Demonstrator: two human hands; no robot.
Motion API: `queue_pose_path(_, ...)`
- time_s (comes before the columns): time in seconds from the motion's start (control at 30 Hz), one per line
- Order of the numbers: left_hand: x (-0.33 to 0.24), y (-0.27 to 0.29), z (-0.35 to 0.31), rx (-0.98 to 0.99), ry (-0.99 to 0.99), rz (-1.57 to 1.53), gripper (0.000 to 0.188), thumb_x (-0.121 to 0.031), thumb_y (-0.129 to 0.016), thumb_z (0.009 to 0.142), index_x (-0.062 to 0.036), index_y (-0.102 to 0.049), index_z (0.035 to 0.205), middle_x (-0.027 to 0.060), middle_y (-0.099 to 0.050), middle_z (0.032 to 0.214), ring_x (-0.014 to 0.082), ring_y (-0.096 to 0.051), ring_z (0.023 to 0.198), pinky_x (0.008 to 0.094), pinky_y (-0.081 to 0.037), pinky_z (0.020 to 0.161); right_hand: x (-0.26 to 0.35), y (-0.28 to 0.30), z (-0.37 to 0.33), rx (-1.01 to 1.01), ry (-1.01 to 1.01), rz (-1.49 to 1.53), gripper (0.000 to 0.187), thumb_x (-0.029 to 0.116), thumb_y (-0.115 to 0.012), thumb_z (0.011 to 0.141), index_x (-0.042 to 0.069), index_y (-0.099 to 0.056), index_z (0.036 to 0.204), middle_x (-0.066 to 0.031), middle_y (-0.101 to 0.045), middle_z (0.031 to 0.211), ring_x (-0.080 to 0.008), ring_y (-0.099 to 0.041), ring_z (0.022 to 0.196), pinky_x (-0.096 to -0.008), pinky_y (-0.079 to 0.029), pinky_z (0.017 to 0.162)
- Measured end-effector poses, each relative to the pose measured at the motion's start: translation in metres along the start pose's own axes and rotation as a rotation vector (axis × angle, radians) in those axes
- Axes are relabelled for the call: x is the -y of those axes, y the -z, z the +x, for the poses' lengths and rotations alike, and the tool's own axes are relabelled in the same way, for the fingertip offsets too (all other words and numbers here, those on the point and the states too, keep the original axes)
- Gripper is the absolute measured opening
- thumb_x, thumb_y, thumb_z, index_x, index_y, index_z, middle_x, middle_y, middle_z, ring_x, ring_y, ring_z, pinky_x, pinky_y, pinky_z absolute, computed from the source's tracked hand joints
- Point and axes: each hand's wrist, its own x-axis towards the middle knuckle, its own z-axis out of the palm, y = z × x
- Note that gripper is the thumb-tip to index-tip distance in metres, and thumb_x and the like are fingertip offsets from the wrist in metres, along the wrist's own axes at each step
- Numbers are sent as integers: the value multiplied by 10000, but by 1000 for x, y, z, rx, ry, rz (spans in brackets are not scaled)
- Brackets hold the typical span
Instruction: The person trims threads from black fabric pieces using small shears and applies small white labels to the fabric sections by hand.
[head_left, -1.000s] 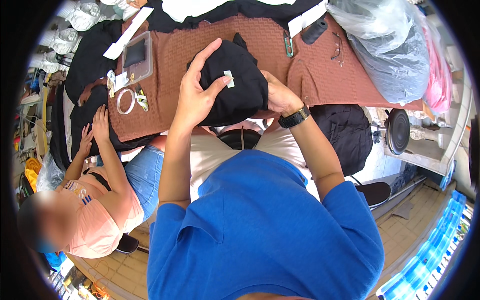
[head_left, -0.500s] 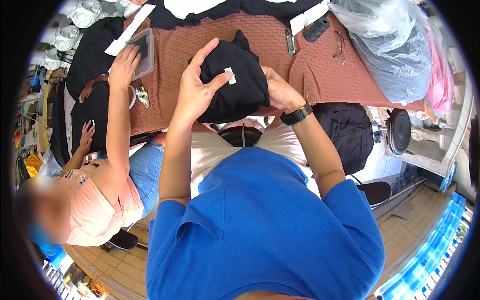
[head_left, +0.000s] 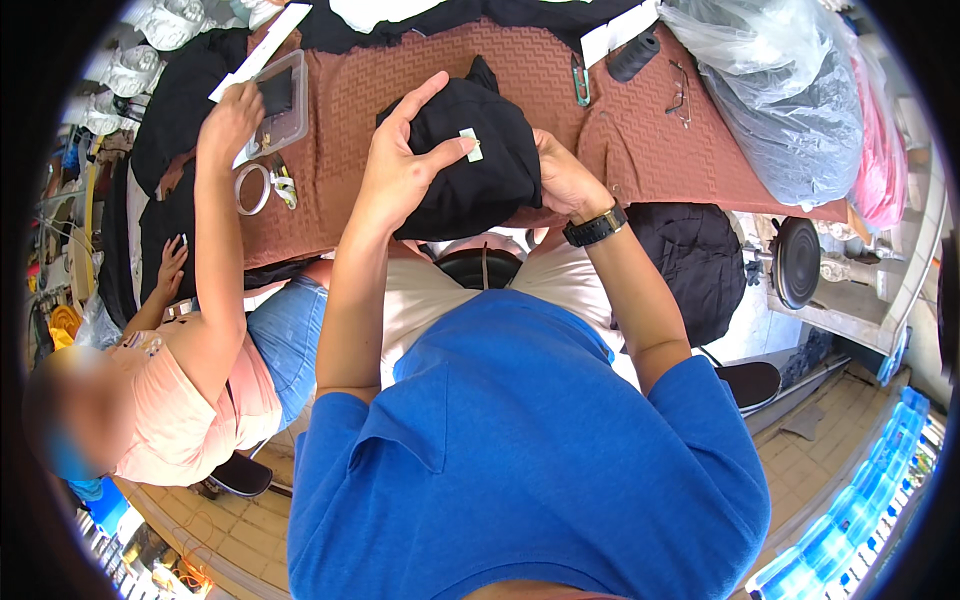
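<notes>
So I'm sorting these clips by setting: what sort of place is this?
Probably a small garment or tailoring workshop. The person's hands, left hand and right hand, hold a black garment with a small white label over a cloth-covered worktable, beside a dark thread spool and bagged fabric.

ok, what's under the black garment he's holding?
Under the black garment lies the brown patterned cloth covering the table. The right hand is partly tucked behind it; whatever else sits beneath is hidden.
</notes>
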Motion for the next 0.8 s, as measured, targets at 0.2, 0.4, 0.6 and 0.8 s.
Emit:
queue_pose_path(0.2, -3, -1, 0, -7, 19, 2, 724, 38, -786, 804, -23, -530, 1479, 127, -629, 1358, 193, -610, 1224, 323, -477, 1080, 2, -4, 0, -21, 9, -1, 249, 59, -670, 994, -13, -699, 1231, -108, -732, 1195, -160, -718, 1035, -302, -596, 908)
queue_pose_path(0.4, 5, -1, 1, -13, 13, -10, 730, 38, -791, 799, -20, -529, 1478, 129, -633, 1352, 194, -616, 1217, 323, -481, 1077, 3, -2, 0, -17, 8, -17, 266, 9, -649, 983, -21, -682, 1246, -118, -725, 1211, -172, -716, 1051, -313, -593, 923)
queue_pose_path(0.6, 11, 0, 1, -26, 59, 2, 751, 40, -805, 781, -17, -529, 1477, 132, -635, 1346, 196, -617, 1215, 317, -478, 1077, 5, -19, 0, -201, 48, -59, 374, -28, -616, 961, -22, -589, 1334, -116, -687, 1261, -187, -687, 1116, -307, -577, 932)
queue_pose_path(0.8, 8, 5, 0, -97, 35, 32, 762, 35, -812, 779, -16, -522, 1482, 131, -644, 1329, 194, -624, 1206, 321, -487, 1062, 8, 26, 0, -810, 577, -1142, 352, 102, -710, 936, 46, -643, 1277, -104, -646, 1106, -191, -639, 945, -320, -537, 833)
